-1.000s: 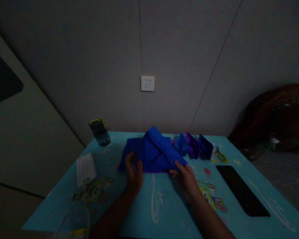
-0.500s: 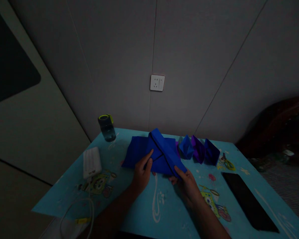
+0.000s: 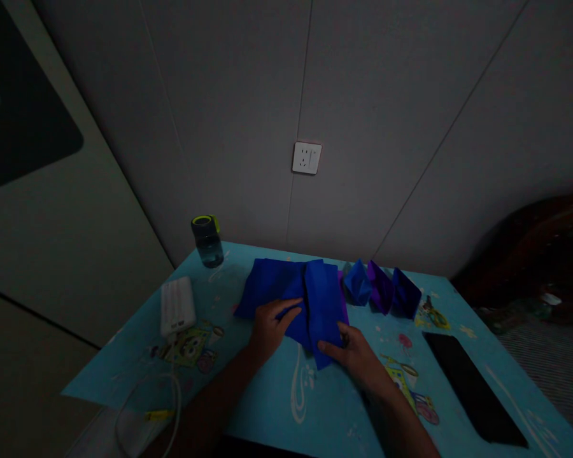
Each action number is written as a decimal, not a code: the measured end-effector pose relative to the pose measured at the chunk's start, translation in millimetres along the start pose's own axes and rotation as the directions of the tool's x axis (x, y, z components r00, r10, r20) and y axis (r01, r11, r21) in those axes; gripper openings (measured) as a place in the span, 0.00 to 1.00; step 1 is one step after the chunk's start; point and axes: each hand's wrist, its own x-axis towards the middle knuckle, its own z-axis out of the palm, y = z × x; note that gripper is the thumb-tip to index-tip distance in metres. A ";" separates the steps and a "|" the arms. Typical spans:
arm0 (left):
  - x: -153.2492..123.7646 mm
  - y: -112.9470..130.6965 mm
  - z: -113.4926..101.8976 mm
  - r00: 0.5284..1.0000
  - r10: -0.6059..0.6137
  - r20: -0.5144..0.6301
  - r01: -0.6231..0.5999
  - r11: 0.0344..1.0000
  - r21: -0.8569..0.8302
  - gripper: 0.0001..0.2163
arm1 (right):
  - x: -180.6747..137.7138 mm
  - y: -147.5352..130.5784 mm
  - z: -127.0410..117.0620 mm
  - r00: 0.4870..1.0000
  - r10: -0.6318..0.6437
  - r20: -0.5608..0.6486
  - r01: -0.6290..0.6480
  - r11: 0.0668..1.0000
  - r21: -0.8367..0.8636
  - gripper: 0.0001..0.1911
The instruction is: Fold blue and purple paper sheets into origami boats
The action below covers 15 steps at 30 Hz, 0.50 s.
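Observation:
A folded piece of dark blue paper (image 3: 323,299) stands at a slant over flat blue paper sheets (image 3: 274,283) on the table. My right hand (image 3: 356,353) grips its lower right edge, thumb in front and fingers behind. Close to the left edge of the folded paper, my left hand (image 3: 271,326) has its index finger and thumb stretched out and apart, over the blue paper. Its other fingers are partly hidden. Purple paper (image 3: 344,299) peeks out at the right of the blue sheets.
Right of the sheets stand a light blue folded paper (image 3: 358,283), a purple one (image 3: 380,287) and a dark blue one (image 3: 405,294). A water bottle (image 3: 207,242), a white power bank (image 3: 177,306) with a cable, and a black flat object (image 3: 472,385) lie around on the patterned table (image 3: 248,413).
The folded paper has turned from a diagonal to a nearly upright position, its lower end now nearer to me. My right hand has shifted its grip on it. The left hand has moved slightly.

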 end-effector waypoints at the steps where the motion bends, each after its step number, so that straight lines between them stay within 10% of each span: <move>1: -0.3 0.4 -0.2 0.997 0.007 0.074 -0.006 1.000 -0.005 0.09 | -1.3 -1.4 -2.1 0.998 0.033 0.052 -0.035 0.999 0.029 0.17; 8: -8.5 4.3 9.0 0.927 0.054 0.372 -0.017 0.995 -0.102 0.10 | -5.0 -6.7 5.3 0.993 0.059 -0.098 -0.046 0.990 0.130 0.19; 12: -9.3 2.2 10.4 0.971 0.144 0.191 -0.143 0.990 -0.019 0.14 | -5.8 -9.7 9.0 0.951 0.023 -0.308 -0.002 0.998 0.065 0.18; 15: -9.6 -3.3 8.5 0.972 0.234 -0.023 -0.233 0.972 0.031 0.21 | -8.1 -16.1 1.5 0.820 -0.175 -0.545 0.107 0.982 -0.155 0.19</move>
